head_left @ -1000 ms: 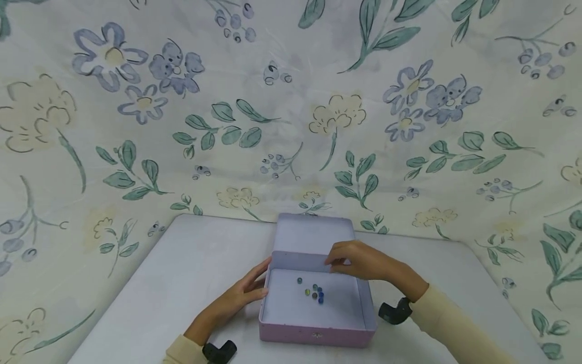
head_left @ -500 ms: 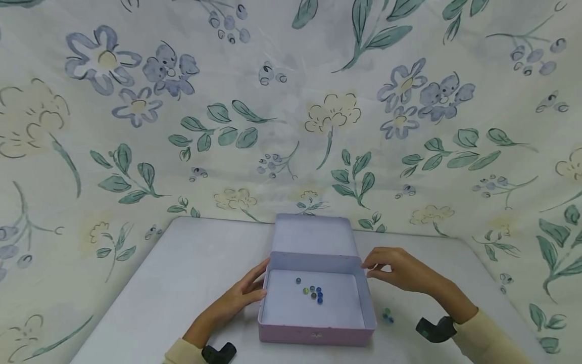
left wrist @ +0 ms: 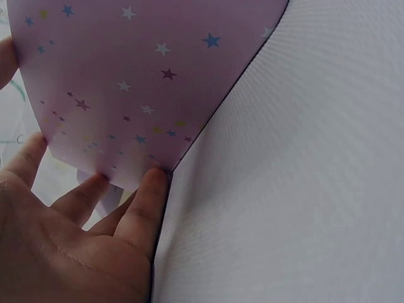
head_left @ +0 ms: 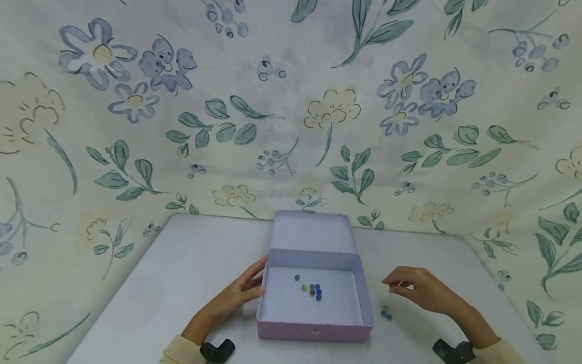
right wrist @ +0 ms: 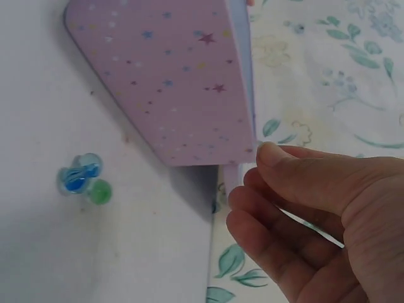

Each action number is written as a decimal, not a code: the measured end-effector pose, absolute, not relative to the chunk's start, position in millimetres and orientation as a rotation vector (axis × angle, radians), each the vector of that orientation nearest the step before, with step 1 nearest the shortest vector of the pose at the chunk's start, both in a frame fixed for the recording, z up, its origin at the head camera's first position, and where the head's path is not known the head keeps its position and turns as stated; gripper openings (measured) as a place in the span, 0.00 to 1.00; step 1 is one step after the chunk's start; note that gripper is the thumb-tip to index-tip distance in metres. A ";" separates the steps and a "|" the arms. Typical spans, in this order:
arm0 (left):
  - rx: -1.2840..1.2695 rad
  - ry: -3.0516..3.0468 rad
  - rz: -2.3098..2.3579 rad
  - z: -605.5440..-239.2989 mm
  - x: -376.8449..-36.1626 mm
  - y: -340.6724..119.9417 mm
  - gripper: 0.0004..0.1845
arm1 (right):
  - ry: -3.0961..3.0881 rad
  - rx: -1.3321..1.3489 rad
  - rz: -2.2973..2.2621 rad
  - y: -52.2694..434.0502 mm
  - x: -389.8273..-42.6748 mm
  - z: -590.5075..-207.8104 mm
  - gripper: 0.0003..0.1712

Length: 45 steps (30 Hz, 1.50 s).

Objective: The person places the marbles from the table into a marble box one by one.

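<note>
A lidded tin box [head_left: 315, 331], pink outside with small printed stars, stands with its lid [head_left: 312, 232] tipped back. Several glass marbles [head_left: 312, 292], mostly blue and greenish, lie on its pale floor. My left hand [head_left: 234, 296] touches the box's left wall with spread fingertips; in the left wrist view they press against the starred side [left wrist: 136, 82]. To the right of the box, my right hand [head_left: 420, 288] is raised over the table, fingers loosely bent and nothing between them. Below it lie three marbles [right wrist: 82, 177], two blue and one green, grouped close together.
The white table [head_left: 204, 253] carries the box near its middle. Behind the table hangs a floral cloth [head_left: 291, 126], close to the raised lid. A black wrist camera [head_left: 452, 350] sits on the right wrist, another [head_left: 218, 350] on the left.
My right hand has moved from above the box's back right part out past its right wall and down toward the three marbles, which it uncovered. My left hand stays at the box.
</note>
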<state>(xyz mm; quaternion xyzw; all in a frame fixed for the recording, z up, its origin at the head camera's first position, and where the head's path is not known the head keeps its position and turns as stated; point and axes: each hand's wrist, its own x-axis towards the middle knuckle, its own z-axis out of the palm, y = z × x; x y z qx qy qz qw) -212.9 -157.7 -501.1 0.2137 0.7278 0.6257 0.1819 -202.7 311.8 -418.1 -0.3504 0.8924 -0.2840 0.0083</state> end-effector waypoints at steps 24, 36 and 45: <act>0.603 2.057 1.764 -500.7 -212.4 -157.7 0.39 | 2.683 -1.023 -0.860 310.7 -200.8 -461.5 0.10; 0.610 2.059 1.763 -500.6 -212.8 -158.9 0.39 | 2.694 -0.993 -0.776 306.4 -201.1 -466.5 0.11; 0.607 2.070 1.756 -500.6 -213.2 -158.7 0.39 | 2.750 -0.924 -0.718 306.4 -200.1 -473.1 0.11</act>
